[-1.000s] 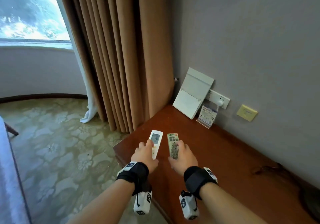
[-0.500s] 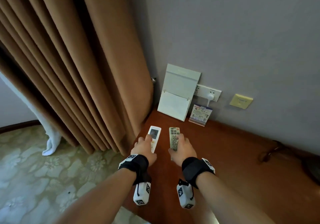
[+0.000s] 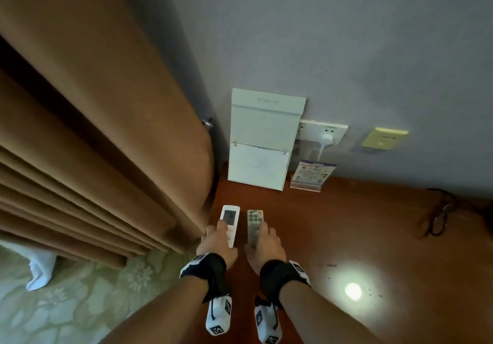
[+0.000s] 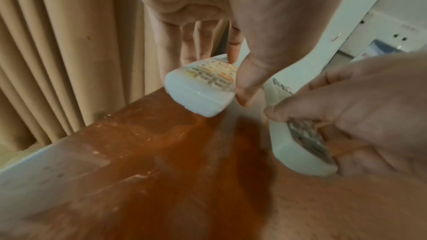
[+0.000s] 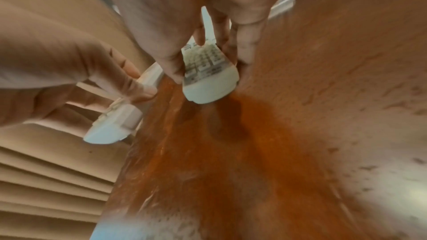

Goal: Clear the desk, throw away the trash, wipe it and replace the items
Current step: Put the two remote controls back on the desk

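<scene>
My left hand grips the white remote, my right hand the grey remote — side by side over the desk, beside the curtain.

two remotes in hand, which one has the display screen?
The white remote, held by the left hand on the curtain side: dark display at its far end. The grey remote in the right hand shows only buttons.

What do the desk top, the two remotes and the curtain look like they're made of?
Desk top: reddish-brown wood or veneer, glossy finish; a bright light reflects in it. White remote and grey remote: likely hard moulded plastic, smooth matt shells with rounded corners. Curtain: tan matt fabric, hanging in soft pleats.
</scene>
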{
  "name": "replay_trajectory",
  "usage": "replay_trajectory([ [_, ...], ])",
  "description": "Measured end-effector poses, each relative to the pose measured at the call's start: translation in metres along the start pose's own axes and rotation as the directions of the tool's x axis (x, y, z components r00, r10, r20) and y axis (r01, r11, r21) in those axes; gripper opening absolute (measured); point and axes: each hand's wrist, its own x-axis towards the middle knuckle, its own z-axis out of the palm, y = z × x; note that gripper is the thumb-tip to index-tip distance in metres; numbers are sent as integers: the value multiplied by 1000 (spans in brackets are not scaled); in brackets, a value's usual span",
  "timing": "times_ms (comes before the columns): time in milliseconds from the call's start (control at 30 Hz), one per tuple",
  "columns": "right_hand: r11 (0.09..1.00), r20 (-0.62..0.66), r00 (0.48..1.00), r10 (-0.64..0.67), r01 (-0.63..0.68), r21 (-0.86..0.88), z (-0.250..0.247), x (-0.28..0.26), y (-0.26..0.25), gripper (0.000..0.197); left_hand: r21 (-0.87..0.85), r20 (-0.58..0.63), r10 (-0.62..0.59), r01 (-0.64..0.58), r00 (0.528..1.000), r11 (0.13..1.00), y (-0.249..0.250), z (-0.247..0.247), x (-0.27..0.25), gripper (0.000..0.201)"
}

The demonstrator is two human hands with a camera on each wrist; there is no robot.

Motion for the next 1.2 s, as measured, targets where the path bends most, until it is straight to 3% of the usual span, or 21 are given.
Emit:
replay_trajectory([
  [333,983,-44,986,159,-155,95,26,36,-23,56,12,112,114,-116,987,993,-16,3,60,61],
  [533,983,-56,984,166,-161,91,26,50,-37,44,2,97,185,-186,978,983,-19,-1,80,44],
  [600,985,-53,986,158,-153,85,23,55,-39,41,1,88,200,-201,976,980,-21,-1,86,38],
  [1200,997,-85,996,36,-30,75,16,90,-42,39,-72,11,197,-196,980,978,-10,-12,131,48],
])
